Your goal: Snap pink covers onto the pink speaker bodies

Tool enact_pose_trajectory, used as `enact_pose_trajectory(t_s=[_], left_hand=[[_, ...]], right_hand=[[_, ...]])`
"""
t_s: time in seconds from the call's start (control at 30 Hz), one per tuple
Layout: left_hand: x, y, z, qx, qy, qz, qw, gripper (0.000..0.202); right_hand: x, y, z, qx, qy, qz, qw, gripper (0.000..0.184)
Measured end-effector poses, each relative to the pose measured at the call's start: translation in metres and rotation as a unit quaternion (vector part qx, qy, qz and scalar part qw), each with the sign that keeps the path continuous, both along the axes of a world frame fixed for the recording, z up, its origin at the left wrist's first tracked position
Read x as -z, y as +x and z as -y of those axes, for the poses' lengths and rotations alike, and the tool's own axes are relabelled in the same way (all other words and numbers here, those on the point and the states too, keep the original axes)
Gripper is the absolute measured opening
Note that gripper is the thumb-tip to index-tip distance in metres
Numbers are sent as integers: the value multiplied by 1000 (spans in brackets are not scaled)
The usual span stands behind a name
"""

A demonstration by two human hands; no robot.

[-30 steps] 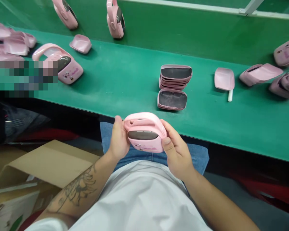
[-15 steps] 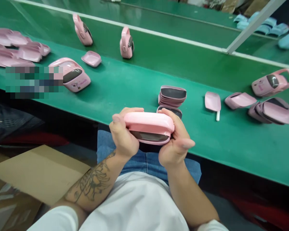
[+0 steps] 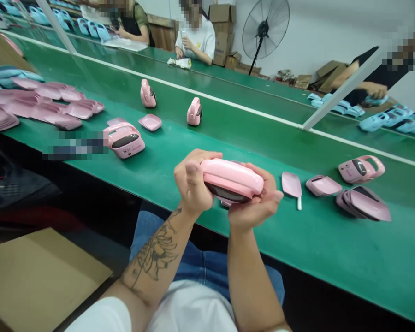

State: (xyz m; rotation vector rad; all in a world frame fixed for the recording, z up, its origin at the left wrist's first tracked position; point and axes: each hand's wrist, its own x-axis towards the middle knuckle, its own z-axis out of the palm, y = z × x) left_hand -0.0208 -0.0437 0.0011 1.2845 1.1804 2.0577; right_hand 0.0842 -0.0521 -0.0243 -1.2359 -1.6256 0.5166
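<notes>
Between my hands is a pink plastic housing [image 3: 231, 176] with a thick carrying handle and a dark glossy panel, held above the bench's near edge. My left hand [image 3: 195, 182] closes around its left end, thumb pointing up. At the opposite end, my right hand [image 3: 257, 203] grips it from below and behind, thumb stuck out to the right. The housing slants, its right end lower. Part of another pink piece [image 3: 226, 203] shows under it, mostly covered by the housing and hands. To the right lie a pink shell [image 3: 292, 184] with a white stick and a pink tray-like part [image 3: 323, 185].
Pink handled units [image 3: 126, 140] stand on the green bench [image 3: 332, 249], left and at the back. Pink shells [image 3: 48, 108] pile up far left; stacked parts [image 3: 363, 203] lie right. A white rail [image 3: 180, 87] crosses behind. Co-workers [image 3: 195, 37] sit beyond, near a fan [image 3: 264, 30].
My view has tilted upward, bringing in the co-workers and the fan. My hands keep hold of the pink housing, which now slants down to the right and hides the stack behind it.
</notes>
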Motion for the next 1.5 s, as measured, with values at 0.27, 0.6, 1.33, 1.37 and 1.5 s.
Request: enact_pose_trajectory(t_s=[0.27, 0.6, 1.33, 1.37, 1.5], left_hand=[[5, -9, -6, 286, -167, 240, 913, 80], [38, -7, 11, 427, -94, 116, 892, 87], [65, -25, -135, 305, -163, -353, 869, 32], [68, -24, -132, 303, -155, -362, 868, 35], [66, -26, -126, 322, -117, -383, 858, 45]], right_hand=[[31, 22, 23, -32, 49, -203, 977, 79], [24, 31, 10, 27, -192, -561, 805, 59], [34, 172, -257, 334, -103, -116, 930, 43], [44, 175, -267, 351, -109, -96, 925, 43], [71, 183, -279, 375, -117, -28, 919, 45]])
